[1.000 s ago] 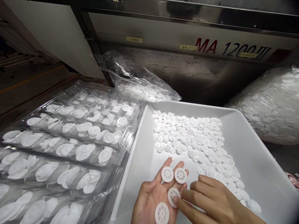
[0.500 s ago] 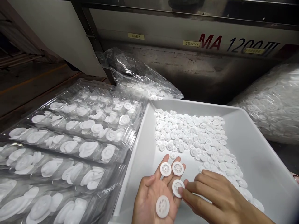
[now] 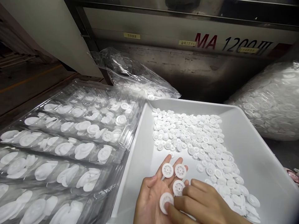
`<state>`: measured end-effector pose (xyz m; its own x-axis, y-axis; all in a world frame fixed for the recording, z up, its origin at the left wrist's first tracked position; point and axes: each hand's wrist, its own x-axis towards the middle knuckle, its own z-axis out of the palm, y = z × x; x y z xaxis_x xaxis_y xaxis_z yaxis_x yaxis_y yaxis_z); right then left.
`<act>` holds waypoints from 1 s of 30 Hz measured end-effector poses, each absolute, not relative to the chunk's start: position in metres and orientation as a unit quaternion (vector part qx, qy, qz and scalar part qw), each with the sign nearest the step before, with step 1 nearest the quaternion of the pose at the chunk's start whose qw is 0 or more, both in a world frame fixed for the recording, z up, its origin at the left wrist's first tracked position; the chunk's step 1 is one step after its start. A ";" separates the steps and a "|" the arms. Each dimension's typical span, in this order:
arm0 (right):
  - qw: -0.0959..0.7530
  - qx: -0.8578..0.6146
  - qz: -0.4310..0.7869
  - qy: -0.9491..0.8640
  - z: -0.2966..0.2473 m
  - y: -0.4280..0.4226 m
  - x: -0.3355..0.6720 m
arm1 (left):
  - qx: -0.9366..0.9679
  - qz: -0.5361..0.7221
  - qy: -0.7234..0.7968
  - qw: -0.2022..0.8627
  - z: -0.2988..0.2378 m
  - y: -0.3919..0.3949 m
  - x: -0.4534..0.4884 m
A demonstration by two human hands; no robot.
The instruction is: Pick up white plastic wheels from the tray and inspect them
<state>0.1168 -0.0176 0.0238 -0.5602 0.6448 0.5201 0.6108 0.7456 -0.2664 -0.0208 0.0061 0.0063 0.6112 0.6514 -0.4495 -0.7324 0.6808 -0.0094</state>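
My left hand (image 3: 153,194) lies palm up over the white bin (image 3: 263,158), fingers stretched and bearing several small white plastic wheels with spokes. Two of the wheels (image 3: 167,170) rest near the fingertips, and another wheel (image 3: 178,188) sits below them along the fingers. Closest to me, a wheel (image 3: 166,203) over the palm has a fingertip of my right hand (image 3: 198,202) pressed on it. The right hand's fingers are curled, its back towards me, so part of its grip is hidden. A wide heap of similar wheels (image 3: 187,130) covers much of the bin floor.
To the left, clear plastic trays (image 3: 127,137) hold white parts in rows of pockets. Behind the bin lies a clear bag (image 3: 140,73) with white parts inside. A bulging bag (image 3: 273,102) of wheels stands at right. A machine panel (image 3: 151,21) spans the back.
My right hand has moved from the wheel by the fingers down and left to the wheel over the palm. That wheel has shifted slightly up and right. The view has turned a little.
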 end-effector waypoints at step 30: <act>0.343 -0.413 0.183 -0.823 0.013 0.005 0.166 | -0.019 0.361 0.140 0.922 0.003 0.004 -0.023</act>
